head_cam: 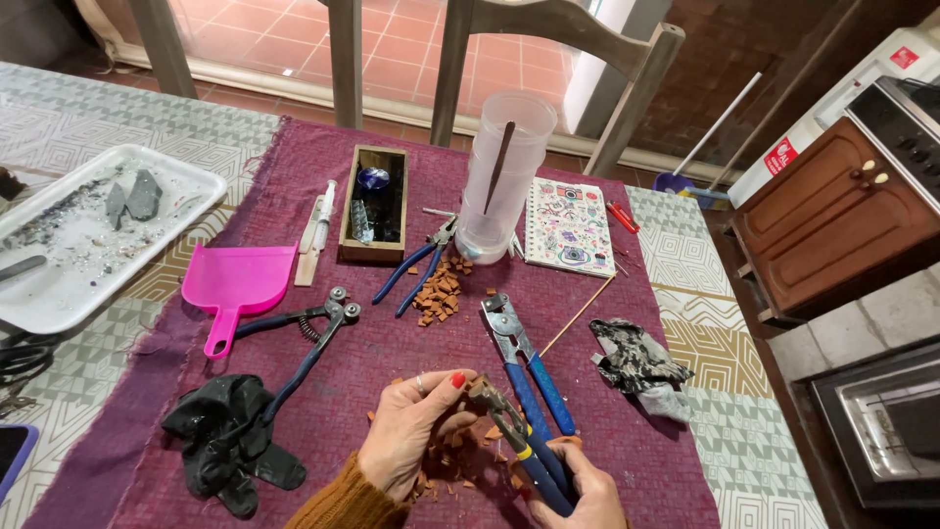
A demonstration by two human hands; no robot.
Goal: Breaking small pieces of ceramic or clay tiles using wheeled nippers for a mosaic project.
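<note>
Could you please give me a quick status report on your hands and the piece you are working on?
Left hand pinching small terracotta piece. Right hand gripping nippers, jaws at the piece. Blue-handled pliers lying close alongside.

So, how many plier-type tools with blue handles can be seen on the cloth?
4: wheeled nippers beside the pink dustpan; small pliers by the plastic jar; flat-jawed pliers at centre; nippers in the right hand. None seem hidden.

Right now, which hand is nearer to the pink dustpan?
Left. The left hand lies below and right of the pink dustpan; the right hand, gripping nippers, is farther right.
</note>
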